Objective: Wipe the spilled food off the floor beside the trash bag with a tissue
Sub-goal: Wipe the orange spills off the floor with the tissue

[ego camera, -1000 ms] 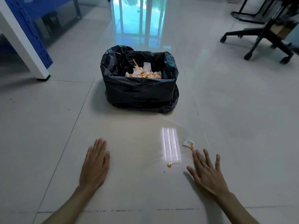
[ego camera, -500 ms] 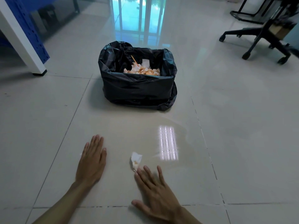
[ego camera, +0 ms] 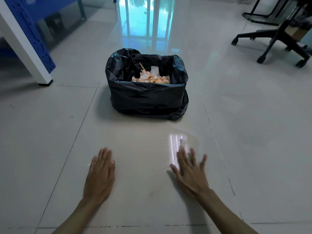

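A black trash bag [ego camera: 148, 100] stands open on the pale tiled floor, holding several stained tissues and orange food scraps. In front of it, my right hand [ego camera: 189, 171] lies flat with fingers spread, pressing a small crumpled white tissue [ego camera: 184, 144] against the floor under its fingertips; the hand is blurred. A wet smear [ego camera: 194, 137] shines on the tile around the tissue. My left hand [ego camera: 100, 174] rests flat and open on the floor to the left, holding nothing. No food spot shows on the floor now.
A white and blue table leg [ego camera: 32, 53] stands at the far left. A black office chair base on castors [ego camera: 278, 39] is at the far right. A glass door reflects on the floor behind the bag.
My right hand swept the tissue left across the tile and has now come back to the right. The orange spot seen a second ago is gone. My left hand stayed put.
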A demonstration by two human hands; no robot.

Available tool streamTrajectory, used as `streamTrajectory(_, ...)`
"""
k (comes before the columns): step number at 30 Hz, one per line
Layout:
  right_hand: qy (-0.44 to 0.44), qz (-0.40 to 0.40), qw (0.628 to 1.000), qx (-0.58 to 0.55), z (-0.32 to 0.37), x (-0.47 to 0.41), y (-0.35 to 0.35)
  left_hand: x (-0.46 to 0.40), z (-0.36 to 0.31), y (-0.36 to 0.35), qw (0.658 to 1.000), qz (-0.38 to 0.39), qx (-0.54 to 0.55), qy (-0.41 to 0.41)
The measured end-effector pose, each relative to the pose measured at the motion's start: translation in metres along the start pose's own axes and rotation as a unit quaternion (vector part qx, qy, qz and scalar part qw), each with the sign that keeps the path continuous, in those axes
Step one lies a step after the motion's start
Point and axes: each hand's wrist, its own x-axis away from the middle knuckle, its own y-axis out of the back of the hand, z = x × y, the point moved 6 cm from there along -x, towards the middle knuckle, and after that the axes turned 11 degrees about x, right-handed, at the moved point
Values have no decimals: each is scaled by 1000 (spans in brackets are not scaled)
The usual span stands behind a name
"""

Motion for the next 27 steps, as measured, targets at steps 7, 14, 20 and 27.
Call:
streamTrajectory(7,289,-115,950,-37,165,48,10,-2,-2,8,999,-17,40,2)
streamTrajectory(14,193,-95,976,13,78,36,4,-22,-2,39,997,-29,-14,-74)
streamTrajectory(20,225,-112,968,-11,48,37,9,-29,-2,36,996,-34,-27,-77)
streamTrajectory(27,185,-225,954,-66,53,41,7,-27,-1,37,997,-33,-9,-72)
